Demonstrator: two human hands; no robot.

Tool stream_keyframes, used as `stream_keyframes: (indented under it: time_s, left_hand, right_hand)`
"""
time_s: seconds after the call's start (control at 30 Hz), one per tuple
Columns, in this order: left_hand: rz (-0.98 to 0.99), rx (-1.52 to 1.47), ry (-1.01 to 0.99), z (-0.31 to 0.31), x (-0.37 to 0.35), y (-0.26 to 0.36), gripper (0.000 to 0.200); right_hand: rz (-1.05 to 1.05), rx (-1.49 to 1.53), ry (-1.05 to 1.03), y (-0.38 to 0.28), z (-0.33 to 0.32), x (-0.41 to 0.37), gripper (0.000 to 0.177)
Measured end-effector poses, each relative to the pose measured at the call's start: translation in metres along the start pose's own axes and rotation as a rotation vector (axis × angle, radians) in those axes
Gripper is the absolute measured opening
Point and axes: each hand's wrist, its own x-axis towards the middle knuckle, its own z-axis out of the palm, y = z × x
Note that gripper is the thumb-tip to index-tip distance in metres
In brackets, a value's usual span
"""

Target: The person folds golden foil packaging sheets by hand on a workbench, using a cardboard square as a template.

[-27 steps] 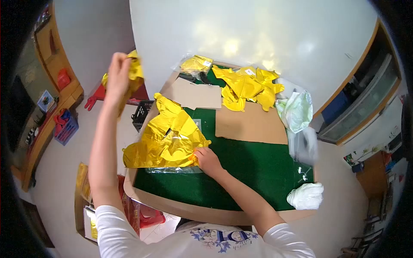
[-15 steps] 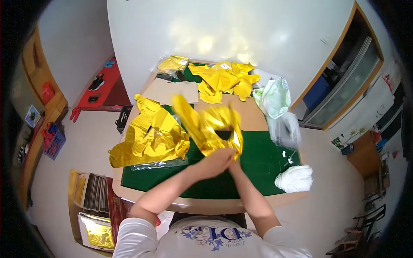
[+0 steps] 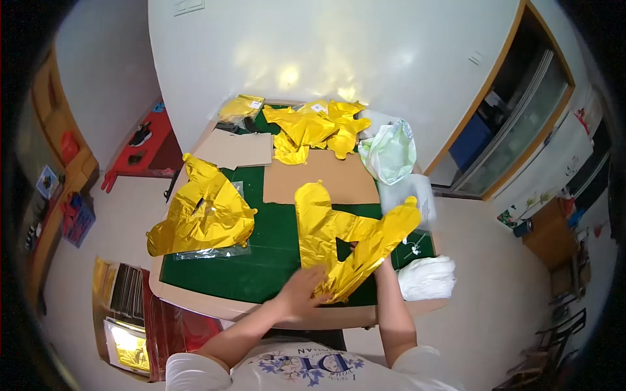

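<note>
A flat gold foil balloon (image 3: 315,225) shaped like a letter A, its narrow end toward me, lies spread over the front right of the green table mat. My left hand (image 3: 303,288) touches its lower left edge with the fingers apart. Behind the right leg of the balloon is my right hand (image 3: 385,266), mostly covered by the foil; some fingers show in the triangular hole, and the hand appears to grip that leg. Another crumpled gold foil balloon (image 3: 212,218) rests at the left on a clear plastic wrapper (image 3: 208,253).
More gold foil balloons (image 3: 313,127) and a packaged one (image 3: 242,106) lie at the back, near cardboard sheets (image 3: 319,176). Along the right are a pale green plastic bag (image 3: 389,153), small white pieces (image 3: 414,246) and a white cloth bundle (image 3: 427,278). A box of folders (image 3: 127,290) stands on the floor at left.
The blurred, folded foil balloon in my hands has been spread flat and now lies lower and farther right. My hands, close together before, have moved apart. The view has shifted slightly.
</note>
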Motion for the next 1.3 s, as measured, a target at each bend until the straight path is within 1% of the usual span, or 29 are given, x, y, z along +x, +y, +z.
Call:
stream_keyframes:
  time_s: [0.03,0.07,0.1,0.13,0.2,0.23,0.3,0.33,0.37,0.43,0.47,0.53,0.57,0.67,0.7,0.8,0.83,0.93,0.97,1.07,1.1,1.2,1.23,1.3]
  left_hand:
    - [-0.04,0.161,-0.064,-0.01,0.01,-0.005,0.053]
    - [-0.052,0.352,-0.055,-0.018,0.018,-0.009,0.053]
    - [-0.089,0.391,-0.075,-0.02,0.018,-0.02,0.053]
    - [-0.125,0.432,-0.094,-0.02,0.018,-0.032,0.053]
    - [-0.164,0.504,-0.045,-0.014,0.015,-0.041,0.053]
    - [-0.183,0.541,-0.02,-0.012,0.015,-0.045,0.053]
    - [-0.211,0.539,0.004,-0.01,0.016,-0.046,0.053]
    - [-0.226,0.538,0.014,-0.009,0.016,-0.046,0.052]
    - [-0.226,0.55,0.033,-0.009,0.016,-0.048,0.051]
    - [-0.239,0.566,0.075,-0.006,0.015,-0.049,0.05]
    - [-0.247,0.528,0.072,-0.005,0.013,-0.049,0.048]
    - [-0.254,0.469,0.071,-0.009,0.012,-0.05,0.044]
    - [-0.213,0.457,0.146,-0.008,0.011,-0.052,0.038]
    - [-0.26,0.334,0.128,-0.011,0.013,-0.057,0.037]
    - [-0.262,0.264,0.186,-0.015,0.015,-0.057,0.039]
    - [-0.262,0.4,0.293,-0.038,0.031,-0.073,0.043]
    - [-0.258,0.434,0.312,-0.046,0.037,-0.079,0.046]
    - [-0.295,0.491,0.39,-0.061,0.057,-0.103,0.047]
    - [-0.312,0.543,0.442,-0.066,0.064,-0.113,0.05]
    - [-0.682,0.352,0.377,-0.084,0.089,-0.121,0.055]
    - [-0.636,0.452,0.425,-0.081,0.094,-0.135,0.059]
    - [-0.75,0.424,0.224,-0.083,0.111,-0.146,0.059]
    - [-0.746,0.369,0.247,-0.081,0.114,-0.152,0.059]
    - [-0.743,0.264,0.293,-0.076,0.116,-0.166,0.059]
  right_hand:
    - [0.086,0.058,-0.012,0.0,0.004,0.001,0.064]
    - [0.174,0.114,-0.023,0.004,0.012,0.005,0.066]
    - [0.264,0.166,-0.033,0.007,0.02,0.008,0.068]
    - [0.262,0.252,-0.104,0.008,0.025,0.012,0.062]
    - [0.283,0.209,-0.141,0.01,0.034,0.028,0.056]
    - [0.341,0.308,-0.093,0.002,0.044,0.028,0.05]
    - [-0.012,0.056,-0.077,0.023,0.025,0.042,0.049]
    - [-0.185,-0.07,-0.065,0.019,0.041,0.034,0.048]
    - [-0.035,0.357,0.229,0.009,0.05,0.019,0.05]
    - [-0.098,0.383,0.418,0.0,0.061,0.007,0.054]
    - [-0.129,0.395,0.51,0.0,0.061,0.003,0.057]
    - [-0.089,0.4,0.462,-0.009,0.062,-0.006,0.058]
    - [-0.076,0.366,0.518,-0.017,0.069,-0.01,0.043]
    - [-0.186,-0.194,0.443,0.002,0.052,0.007,0.032]
    - [-0.191,-0.231,0.421,-0.002,0.057,0.006,0.032]
    - [-0.368,-0.402,0.185,-0.011,0.081,-0.003,0.031]
    - [-0.356,-0.451,0.09,-0.014,0.08,-0.003,0.034]
    - [-0.409,-0.399,0.068,-0.024,0.095,-0.001,0.034]
    - [-0.436,-0.372,0.101,-0.022,0.091,0.004,0.032]
    - [-0.466,-0.21,0.264,-0.015,0.081,0.025,0.031]
    - [-0.454,-0.205,0.345,-0.009,0.071,0.033,0.028]
    - [-0.414,-0.365,0.446,-0.002,0.053,0.044,0.027]
    - [-0.411,-0.416,0.452,-0.001,0.051,0.046,0.029]
    - [-0.338,-0.441,0.482,-0.004,0.055,0.047,0.031]
